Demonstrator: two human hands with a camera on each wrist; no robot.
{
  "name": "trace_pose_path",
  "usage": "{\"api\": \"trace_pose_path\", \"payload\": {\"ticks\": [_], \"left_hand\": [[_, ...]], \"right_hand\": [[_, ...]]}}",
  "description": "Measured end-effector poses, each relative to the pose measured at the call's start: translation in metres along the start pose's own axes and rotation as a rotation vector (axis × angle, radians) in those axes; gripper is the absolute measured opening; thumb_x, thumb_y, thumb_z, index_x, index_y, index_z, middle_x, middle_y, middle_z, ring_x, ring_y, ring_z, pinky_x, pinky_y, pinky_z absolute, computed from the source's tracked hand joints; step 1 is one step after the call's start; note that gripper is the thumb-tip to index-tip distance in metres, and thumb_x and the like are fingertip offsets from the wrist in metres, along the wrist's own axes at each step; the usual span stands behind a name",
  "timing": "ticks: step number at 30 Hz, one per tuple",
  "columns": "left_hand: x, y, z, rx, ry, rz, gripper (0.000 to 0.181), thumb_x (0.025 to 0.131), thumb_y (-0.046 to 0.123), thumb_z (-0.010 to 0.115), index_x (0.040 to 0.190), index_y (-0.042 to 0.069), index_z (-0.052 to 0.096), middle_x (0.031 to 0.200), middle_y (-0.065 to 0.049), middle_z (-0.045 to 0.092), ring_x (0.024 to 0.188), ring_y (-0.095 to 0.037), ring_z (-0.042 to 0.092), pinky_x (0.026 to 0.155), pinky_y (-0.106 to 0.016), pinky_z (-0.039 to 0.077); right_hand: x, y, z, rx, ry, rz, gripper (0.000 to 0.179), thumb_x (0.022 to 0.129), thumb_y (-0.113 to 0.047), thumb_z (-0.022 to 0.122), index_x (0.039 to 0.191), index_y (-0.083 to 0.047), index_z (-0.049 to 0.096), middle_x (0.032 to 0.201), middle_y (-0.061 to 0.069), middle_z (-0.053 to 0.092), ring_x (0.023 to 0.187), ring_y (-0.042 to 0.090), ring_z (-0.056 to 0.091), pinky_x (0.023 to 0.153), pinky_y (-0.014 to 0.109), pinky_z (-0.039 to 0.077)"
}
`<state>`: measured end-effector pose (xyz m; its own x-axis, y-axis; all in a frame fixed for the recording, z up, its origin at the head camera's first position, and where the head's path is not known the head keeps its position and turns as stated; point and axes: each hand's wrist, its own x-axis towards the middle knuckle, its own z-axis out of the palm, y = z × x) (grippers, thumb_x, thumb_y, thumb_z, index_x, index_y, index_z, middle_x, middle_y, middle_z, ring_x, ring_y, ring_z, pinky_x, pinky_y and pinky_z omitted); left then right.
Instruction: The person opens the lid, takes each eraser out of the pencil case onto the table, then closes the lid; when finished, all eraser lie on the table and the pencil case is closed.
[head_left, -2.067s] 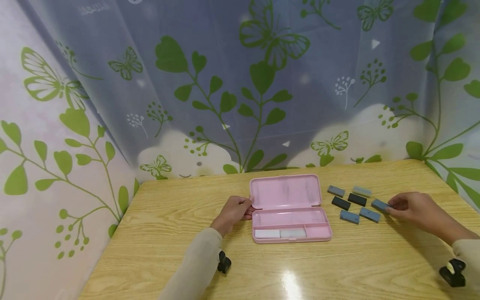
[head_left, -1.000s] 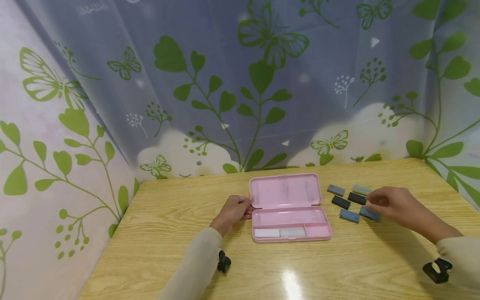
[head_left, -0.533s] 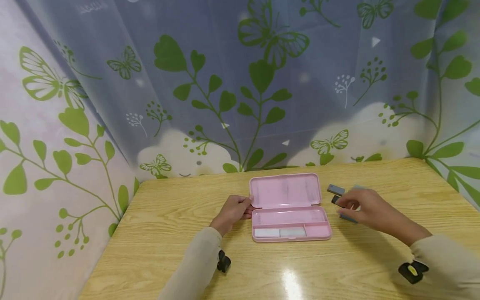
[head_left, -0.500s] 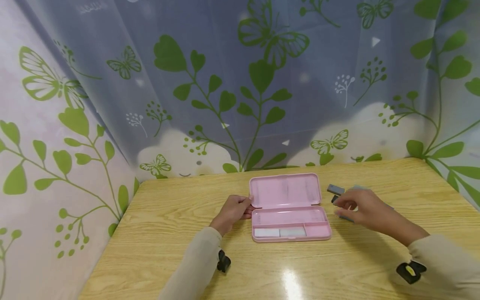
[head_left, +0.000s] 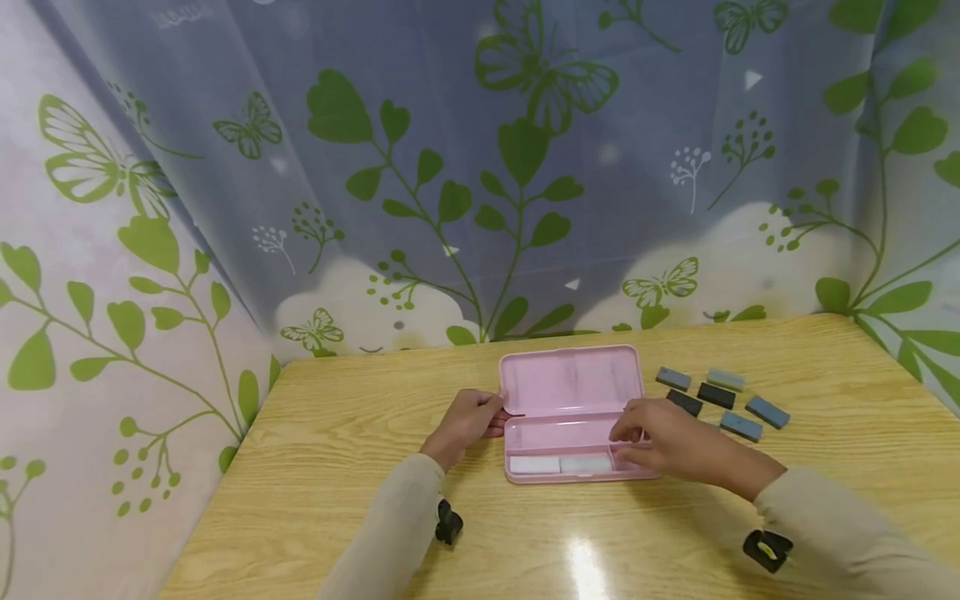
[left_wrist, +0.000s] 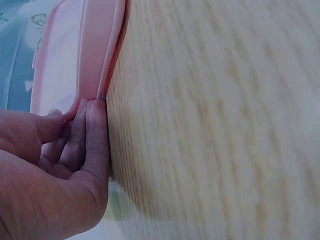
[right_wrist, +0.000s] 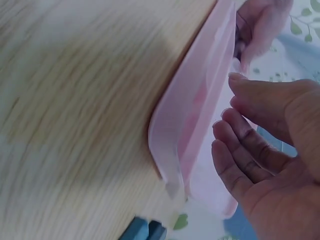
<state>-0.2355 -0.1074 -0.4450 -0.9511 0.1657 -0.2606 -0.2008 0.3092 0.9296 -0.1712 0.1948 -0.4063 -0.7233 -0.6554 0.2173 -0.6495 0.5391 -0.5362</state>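
Right hand [head_left: 667, 437] moved over pink case [head_left: 558, 432] | long axis left-right | lid [head_left: 572, 379] rearward

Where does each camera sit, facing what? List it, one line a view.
Head: worn on the head, facing forward and down at the open pink case and blocks; left hand, right hand and sleeves show.
Left wrist: on that wrist, facing the side of the pink case; only the left hand shows.
Right wrist: on that wrist, facing the pink case; the right hand shows near, the left beyond.
Shared: head and right wrist both show the pink case, both hands and some blocks.
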Motion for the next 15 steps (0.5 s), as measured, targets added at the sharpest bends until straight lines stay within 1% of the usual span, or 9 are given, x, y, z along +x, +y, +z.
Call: {"api": "trace_pose_path", "payload": {"ticks": [3, 8, 12, 15], "left_hand": [[0.0, 0.001, 0.0, -0.001, -0.001, -0.001, 0.036, 0.107, 0.024, 0.054, 0.11, -0.007, 0.072, 0.085, -0.007, 0.068, 0.071, -0.009, 0.063, 0.071, -0.025, 0.06], [0.0, 0.001, 0.0, -0.007, -0.003, 0.0, 0.036, 0.107, 0.024, 0.054, 0.11, -0.007, 0.072, 0.084, -0.007, 0.068, 0.07, -0.009, 0.063, 0.07, -0.024, 0.06], [-0.001, 0.001, 0.0, -0.005, -0.006, 0.008, 0.037, 0.108, 0.024, 0.053, 0.109, -0.008, 0.071, 0.084, -0.008, 0.068, 0.07, -0.009, 0.063, 0.071, -0.025, 0.06], [-0.001, 0.0, 0.0, -0.004, -0.008, 0.009, 0.037, 0.108, 0.024, 0.053, 0.109, -0.008, 0.071, 0.084, -0.008, 0.068, 0.07, -0.009, 0.063, 0.071, -0.025, 0.06]], "right_hand": [[0.005, -0.003, 0.008, -0.008, -0.008, -0.017, 0.006, 0.088, -0.007, 0.078, 0.093, -0.004, 0.077, 0.087, -0.003, 0.064, 0.077, 0.008, 0.058, 0.065, 0.025, 0.053], [0.011, -0.005, 0.017, -0.037, -0.037, -0.023, 0.008, 0.088, -0.008, 0.079, 0.092, -0.002, 0.076, 0.084, -0.003, 0.062, 0.074, 0.006, 0.055, 0.063, 0.023, 0.052], [0.015, -0.006, 0.021, -0.074, -0.057, -0.021, 0.009, 0.087, -0.009, 0.081, 0.091, -0.002, 0.076, 0.081, -0.004, 0.061, 0.072, 0.004, 0.052, 0.061, 0.023, 0.05], [0.016, -0.007, 0.023, -0.098, -0.072, -0.016, 0.01, 0.087, -0.01, 0.081, 0.091, -0.003, 0.076, 0.082, -0.004, 0.061, 0.073, 0.004, 0.052, 0.062, 0.024, 0.051]]}}
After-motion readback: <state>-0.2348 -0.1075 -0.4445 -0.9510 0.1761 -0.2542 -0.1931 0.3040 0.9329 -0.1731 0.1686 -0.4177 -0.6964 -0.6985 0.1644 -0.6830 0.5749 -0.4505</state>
